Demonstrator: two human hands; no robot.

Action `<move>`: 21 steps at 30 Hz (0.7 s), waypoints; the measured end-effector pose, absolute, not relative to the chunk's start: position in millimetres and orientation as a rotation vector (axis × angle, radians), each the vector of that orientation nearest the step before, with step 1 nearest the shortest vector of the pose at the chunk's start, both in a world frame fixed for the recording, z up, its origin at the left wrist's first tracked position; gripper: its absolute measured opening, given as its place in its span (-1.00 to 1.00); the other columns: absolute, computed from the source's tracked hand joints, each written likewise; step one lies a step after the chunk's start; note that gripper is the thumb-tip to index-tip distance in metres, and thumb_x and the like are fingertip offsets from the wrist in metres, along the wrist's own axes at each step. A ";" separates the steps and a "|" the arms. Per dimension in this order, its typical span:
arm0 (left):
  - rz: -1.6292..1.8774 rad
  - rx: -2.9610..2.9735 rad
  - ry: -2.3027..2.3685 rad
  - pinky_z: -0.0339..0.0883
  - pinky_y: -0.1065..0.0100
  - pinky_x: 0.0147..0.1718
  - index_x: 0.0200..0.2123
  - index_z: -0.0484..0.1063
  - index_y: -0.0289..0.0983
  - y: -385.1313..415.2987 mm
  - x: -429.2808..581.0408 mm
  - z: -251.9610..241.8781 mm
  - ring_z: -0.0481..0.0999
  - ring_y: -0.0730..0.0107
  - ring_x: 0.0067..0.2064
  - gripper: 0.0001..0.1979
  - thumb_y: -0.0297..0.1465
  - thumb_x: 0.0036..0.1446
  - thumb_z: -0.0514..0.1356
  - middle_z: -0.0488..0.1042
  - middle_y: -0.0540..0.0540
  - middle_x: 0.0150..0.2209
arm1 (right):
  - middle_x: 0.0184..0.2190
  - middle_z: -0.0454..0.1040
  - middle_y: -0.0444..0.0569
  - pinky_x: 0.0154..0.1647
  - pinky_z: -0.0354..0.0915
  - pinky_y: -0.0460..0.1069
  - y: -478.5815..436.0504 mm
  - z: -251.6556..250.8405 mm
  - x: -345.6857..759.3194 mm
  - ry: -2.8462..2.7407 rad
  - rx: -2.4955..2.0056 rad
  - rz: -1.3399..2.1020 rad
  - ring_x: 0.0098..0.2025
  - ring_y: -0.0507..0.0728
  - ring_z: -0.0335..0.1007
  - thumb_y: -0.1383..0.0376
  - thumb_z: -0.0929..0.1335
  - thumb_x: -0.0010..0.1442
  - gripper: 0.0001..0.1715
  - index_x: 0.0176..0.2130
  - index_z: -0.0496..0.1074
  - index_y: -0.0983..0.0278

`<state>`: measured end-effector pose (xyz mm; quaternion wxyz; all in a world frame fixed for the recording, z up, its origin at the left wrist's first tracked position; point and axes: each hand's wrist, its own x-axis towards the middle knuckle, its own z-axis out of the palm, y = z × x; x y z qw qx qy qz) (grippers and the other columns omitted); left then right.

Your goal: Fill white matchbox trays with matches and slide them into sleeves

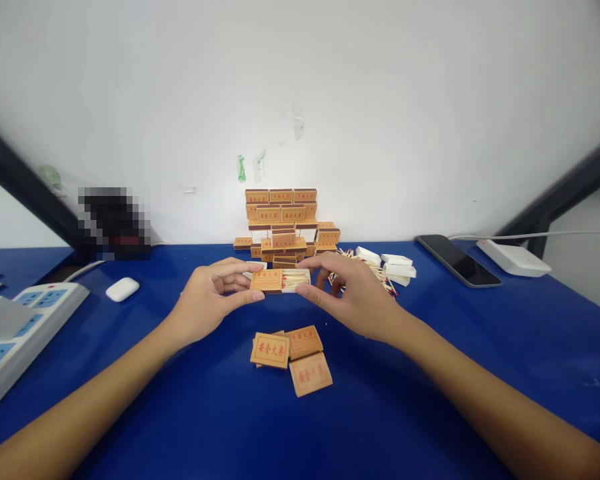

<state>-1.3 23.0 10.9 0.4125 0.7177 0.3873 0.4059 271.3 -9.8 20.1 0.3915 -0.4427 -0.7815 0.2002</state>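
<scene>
Deep-blue tabletop (180, 413) meets a scuffed white wall (300, 80). The left hand (203, 303) is partly closed, thumb in front and fingers behind, pinching the left end of an orange-tan printed cardboard matchbox (267, 281). The right hand (357, 300), curved half open, has thumb and forefinger at the outer end of its white card tray (306, 279), which juts rightward, filled with pale matchsticks (294, 281). The box's long axis runs left to right, directly between both hands, neither clearly nearer. Nearer the body lie flat orange-tan cardboard sleeves (271, 351); beyond rises a tiered orange matchbox stack (281, 215), with loose red-tipped matches (377, 268) to its right.
</scene>
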 end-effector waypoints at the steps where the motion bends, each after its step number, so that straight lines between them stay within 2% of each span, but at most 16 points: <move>1: 1.029 1.816 0.970 0.68 0.16 -0.03 0.02 0.67 -0.14 22.4 -0.7 10.7 0.66 0.33 -0.21 -0.55 -0.22 0.03 0.52 0.59 -0.09 -0.07 | -0.20 0.58 -0.05 -0.37 0.39 0.02 -10.0 19.0 269.4 -1.951 -1.127 0.536 -0.34 0.07 0.46 0.09 0.45 0.33 -0.67 0.02 0.54 0.17; 7: 1.076 1.898 0.969 0.69 0.18 -0.08 0.01 0.67 -0.14 16.1 3.7 12.3 0.62 0.35 -0.23 -0.56 -0.22 0.05 0.52 0.57 -0.09 -0.10 | -0.24 0.58 -0.04 -0.43 0.33 0.00 -9.6 11.4 261.1 -1.798 -1.175 0.728 -0.35 0.08 0.41 0.11 0.45 0.29 -0.73 -0.06 0.55 0.18; 13: 1.089 1.935 0.979 0.69 0.14 -0.06 0.01 0.67 -0.11 12.8 6.3 11.1 0.61 0.31 -0.19 -0.57 -0.20 0.05 0.51 0.57 -0.10 -0.08 | -0.37 0.54 -0.11 -0.44 0.27 0.00 -7.2 8.5 260.9 -1.777 -1.217 0.767 -0.43 0.06 0.34 0.10 0.46 0.27 -0.77 -0.16 0.57 0.18; 21: 1.080 1.929 0.961 0.68 0.15 -0.06 0.03 0.67 -0.10 13.2 5.6 7.7 0.60 0.33 -0.19 -0.58 -0.25 0.07 0.50 0.56 -0.10 -0.06 | -0.28 0.59 -0.03 -0.36 0.34 0.04 -7.7 16.4 261.3 -1.741 -1.237 0.889 -0.38 0.08 0.41 0.16 0.44 0.27 -0.81 -0.20 0.57 0.22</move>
